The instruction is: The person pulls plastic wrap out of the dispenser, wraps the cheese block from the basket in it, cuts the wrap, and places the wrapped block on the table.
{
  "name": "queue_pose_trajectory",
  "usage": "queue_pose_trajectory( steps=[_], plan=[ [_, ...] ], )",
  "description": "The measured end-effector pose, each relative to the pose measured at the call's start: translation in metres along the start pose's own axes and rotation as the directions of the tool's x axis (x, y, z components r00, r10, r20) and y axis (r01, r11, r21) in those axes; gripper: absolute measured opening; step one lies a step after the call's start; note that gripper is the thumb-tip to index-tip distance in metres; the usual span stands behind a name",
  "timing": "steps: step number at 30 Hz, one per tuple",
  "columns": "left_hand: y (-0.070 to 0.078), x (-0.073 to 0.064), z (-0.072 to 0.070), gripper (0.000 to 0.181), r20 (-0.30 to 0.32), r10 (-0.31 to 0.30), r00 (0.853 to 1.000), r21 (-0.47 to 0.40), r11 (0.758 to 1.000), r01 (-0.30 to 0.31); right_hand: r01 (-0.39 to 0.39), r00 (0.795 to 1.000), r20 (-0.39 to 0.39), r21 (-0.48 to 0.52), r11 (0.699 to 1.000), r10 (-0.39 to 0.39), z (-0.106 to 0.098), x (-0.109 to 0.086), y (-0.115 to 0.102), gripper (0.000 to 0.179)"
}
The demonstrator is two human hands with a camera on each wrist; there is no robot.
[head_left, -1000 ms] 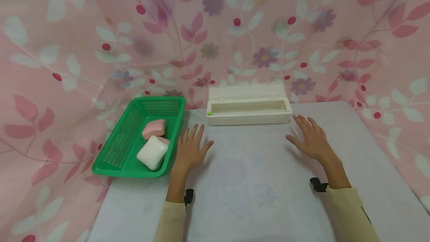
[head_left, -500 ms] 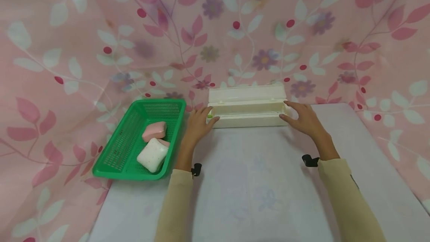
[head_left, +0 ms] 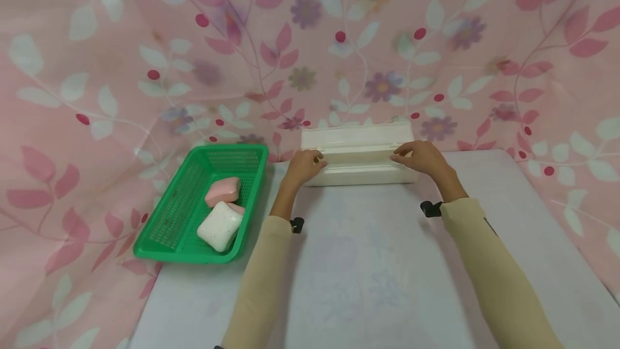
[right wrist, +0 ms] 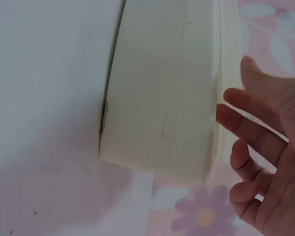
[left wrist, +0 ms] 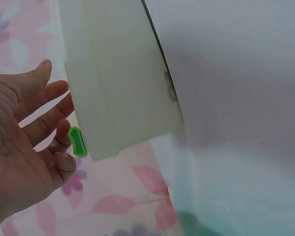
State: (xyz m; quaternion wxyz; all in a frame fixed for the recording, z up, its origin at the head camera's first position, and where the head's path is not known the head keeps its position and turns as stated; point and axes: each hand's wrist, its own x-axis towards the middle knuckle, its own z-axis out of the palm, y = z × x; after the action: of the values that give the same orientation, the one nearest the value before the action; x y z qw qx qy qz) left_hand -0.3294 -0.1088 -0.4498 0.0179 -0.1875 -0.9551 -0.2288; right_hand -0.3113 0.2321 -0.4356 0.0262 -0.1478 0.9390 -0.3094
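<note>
A long, off-white plastic box [head_left: 363, 177] stands at the back of the table, its hinged lid [head_left: 356, 137] raised against the cloth behind. My left hand [head_left: 302, 167] is over the box's left end, fingers bent toward the opening. At the opposite end, my right hand [head_left: 425, 158] reaches in the same way, thumb and forefinger near each other above the opening. In the left wrist view, loosely curved fingers [left wrist: 49, 117] reach the box edge beside a small green tab [left wrist: 77, 141]. The right wrist view has the fingers [right wrist: 250, 130] along the rim, thumb apart, nothing visible between them.
On the left sits a green perforated basket [head_left: 191, 257] holding a pink soap bar [head_left: 223, 191], a white speckled soap bar [head_left: 220, 226] and part of another pink one. Floral cloth [head_left: 382, 42] hangs close behind the box. A white cloth [head_left: 349, 273] covers the table.
Both hands have moved forward and inward from the table to the box's ends. Their spread fingers have bent in over the opening. Basket and soaps stay put.
</note>
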Motion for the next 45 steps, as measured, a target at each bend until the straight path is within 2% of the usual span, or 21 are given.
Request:
queue_pose_trajectory(
  steps=[6,10,12,17,20,23,25,29,34,39,45],
  plan=[
    [0.005,0.013,0.000,0.019,0.094,-0.061,0.994,-0.044,0.997,0.066,-0.080,0.995,0.050,-0.127,0.989,0.087,0.005,0.021,-0.002,0.040],
    [0.006,0.021,0.000,0.020,0.157,-0.104,0.982,-0.045,0.993,0.113,-0.124,0.987,0.071,-0.223,0.967,0.143,0.010,0.031,-0.001,0.041],
    [0.008,0.024,-0.002,0.019,0.195,-0.138,0.971,-0.030,0.989,0.147,-0.143,0.982,0.085,-0.263,0.954,0.171,0.012,0.034,-0.001,0.043],
    [0.012,0.030,-0.008,0.017,0.256,-0.211,0.943,0.098,0.976,0.192,-0.158,0.971,0.118,-0.336,0.928,0.208,0.015,0.037,-0.001,0.044],
    [0.012,0.034,-0.009,0.014,0.272,-0.225,0.936,0.175,0.968,0.182,-0.158,0.968,0.128,-0.355,0.922,0.216,0.016,0.039,0.000,0.043],
    [0.011,0.038,-0.007,0.016,0.287,-0.239,0.928,0.209,0.961,0.183,-0.165,0.966,0.129,-0.366,0.916,0.226,0.017,0.042,0.001,0.042],
    [0.011,0.040,-0.004,0.017,0.282,-0.248,0.927,0.227,0.956,0.187,-0.174,0.964,0.125,-0.369,0.913,0.234,0.018,0.044,0.002,0.042],
    [0.012,0.042,0.001,0.015,0.247,-0.247,0.937,0.265,0.947,0.180,-0.191,0.967,0.090,-0.366,0.911,0.238,0.019,0.044,0.003,0.034],
    [0.010,0.042,0.002,0.015,0.230,-0.227,0.946,0.285,0.946,0.157,-0.205,0.968,0.079,-0.308,0.929,0.240,0.018,0.041,0.004,0.017],
    [0.007,0.039,-0.001,0.013,0.263,-0.173,0.949,0.258,0.961,0.104,-0.212,0.970,0.080,-0.194,0.958,0.230,0.012,0.036,0.010,0.023],
    [0.006,0.033,-0.004,0.033,0.319,-0.140,0.937,0.165,0.982,0.091,-0.166,0.981,0.081,-0.143,0.976,0.179,0.009,0.034,0.015,0.026]
  ],
)
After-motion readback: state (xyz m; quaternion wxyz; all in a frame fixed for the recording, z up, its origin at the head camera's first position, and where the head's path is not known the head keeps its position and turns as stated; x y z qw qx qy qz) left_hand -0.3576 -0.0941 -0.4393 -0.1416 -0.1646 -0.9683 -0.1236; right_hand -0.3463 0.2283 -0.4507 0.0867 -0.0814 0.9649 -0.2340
